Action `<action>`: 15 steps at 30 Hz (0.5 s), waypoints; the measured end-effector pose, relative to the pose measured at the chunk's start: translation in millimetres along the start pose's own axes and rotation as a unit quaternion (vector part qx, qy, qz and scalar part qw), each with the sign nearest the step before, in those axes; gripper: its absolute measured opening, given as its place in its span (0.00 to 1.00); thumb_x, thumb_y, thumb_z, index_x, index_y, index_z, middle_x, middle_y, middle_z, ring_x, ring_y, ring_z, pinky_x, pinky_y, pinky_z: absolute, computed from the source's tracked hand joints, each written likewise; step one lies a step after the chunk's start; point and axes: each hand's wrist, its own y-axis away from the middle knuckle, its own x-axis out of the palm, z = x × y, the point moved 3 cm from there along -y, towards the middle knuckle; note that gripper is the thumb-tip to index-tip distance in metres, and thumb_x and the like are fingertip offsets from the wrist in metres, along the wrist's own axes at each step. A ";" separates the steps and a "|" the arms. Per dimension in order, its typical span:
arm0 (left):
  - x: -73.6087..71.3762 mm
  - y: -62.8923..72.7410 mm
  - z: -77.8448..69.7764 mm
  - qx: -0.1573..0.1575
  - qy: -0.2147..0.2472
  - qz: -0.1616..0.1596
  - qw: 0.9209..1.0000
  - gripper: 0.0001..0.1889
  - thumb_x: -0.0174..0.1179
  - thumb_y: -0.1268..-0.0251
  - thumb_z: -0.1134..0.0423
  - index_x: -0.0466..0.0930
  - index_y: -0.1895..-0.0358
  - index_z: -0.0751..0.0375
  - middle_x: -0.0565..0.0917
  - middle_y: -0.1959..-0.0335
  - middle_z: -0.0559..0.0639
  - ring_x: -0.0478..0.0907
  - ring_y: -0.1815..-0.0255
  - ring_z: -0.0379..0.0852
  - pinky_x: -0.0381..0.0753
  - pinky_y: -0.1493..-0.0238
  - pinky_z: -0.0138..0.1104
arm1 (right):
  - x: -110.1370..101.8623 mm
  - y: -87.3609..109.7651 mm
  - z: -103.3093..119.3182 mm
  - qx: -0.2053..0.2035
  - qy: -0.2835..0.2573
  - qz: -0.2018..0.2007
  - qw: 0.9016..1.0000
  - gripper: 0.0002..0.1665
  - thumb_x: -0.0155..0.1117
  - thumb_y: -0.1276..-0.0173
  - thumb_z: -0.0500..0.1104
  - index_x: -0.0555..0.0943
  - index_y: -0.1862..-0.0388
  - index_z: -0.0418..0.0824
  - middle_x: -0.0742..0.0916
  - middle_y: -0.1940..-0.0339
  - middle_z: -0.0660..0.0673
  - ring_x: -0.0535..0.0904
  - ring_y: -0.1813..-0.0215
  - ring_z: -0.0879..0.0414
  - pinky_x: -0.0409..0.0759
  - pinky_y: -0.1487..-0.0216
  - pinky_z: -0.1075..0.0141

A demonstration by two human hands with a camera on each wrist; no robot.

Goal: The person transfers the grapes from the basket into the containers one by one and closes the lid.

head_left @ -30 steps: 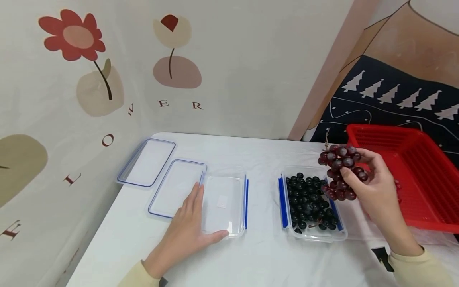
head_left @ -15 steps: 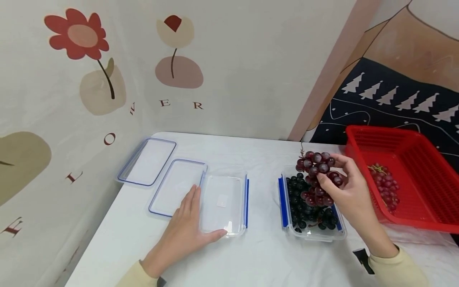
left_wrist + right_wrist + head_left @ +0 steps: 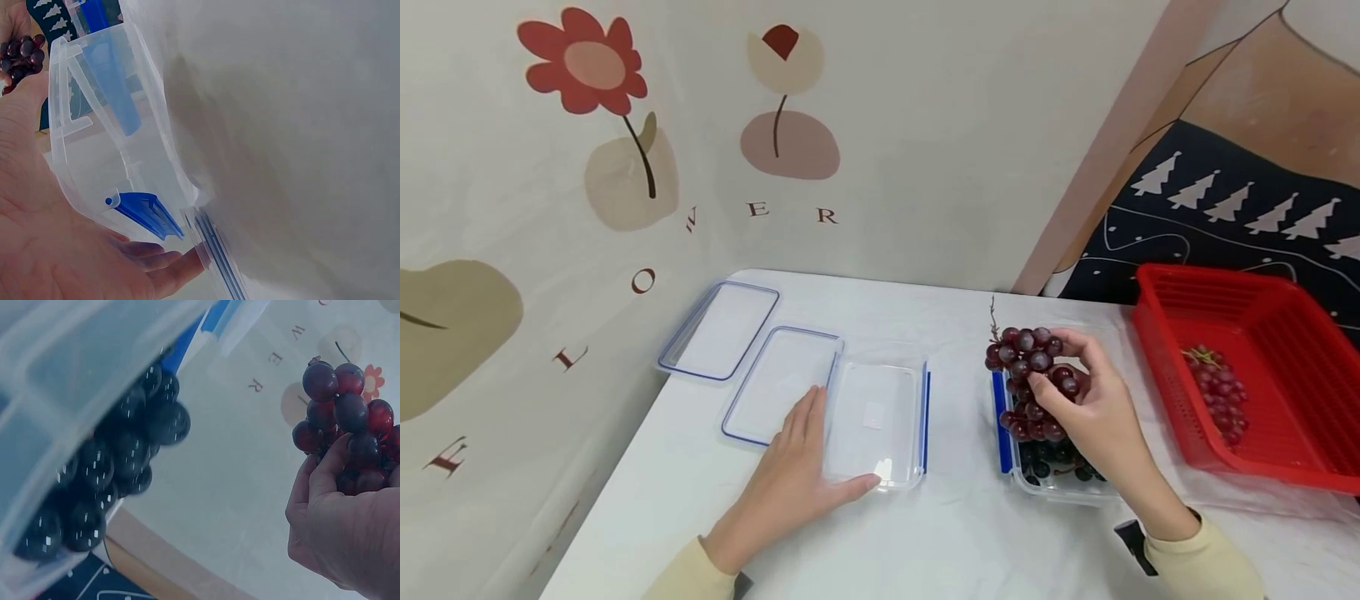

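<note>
My right hand (image 3: 1093,408) pinches the red grapes (image 3: 1022,368) over the container (image 3: 1002,425) of dark grapes (image 3: 1045,455), not by their stem (image 3: 994,317), so some might detach; my left hand (image 3: 790,482), fingers extended, lies at the clear box (image 3: 880,429).

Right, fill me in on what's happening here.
A person's right hand holds up a red bunch of grapes, apart from the filled box of dark grapes it partly hides. The left hand, fingers extended, is at the near left corner of the empty box. Two lids lie left of that, and a second bunch sits in the red basket.
</note>
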 end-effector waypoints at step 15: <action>-2.9 -0.6 1.6 -0.005 0.019 0.026 0.999 0.72 0.71 0.42 0.22 0.43 0.12 0.70 0.56 0.14 0.70 0.56 0.16 0.68 0.62 0.23 0.67 | 59.2 -2.0 14.1 0.005 -0.040 0.075 0.996 0.33 0.72 0.25 0.34 0.74 0.24 0.42 0.84 0.43 0.39 0.89 0.55 0.49 0.90 0.57 0.62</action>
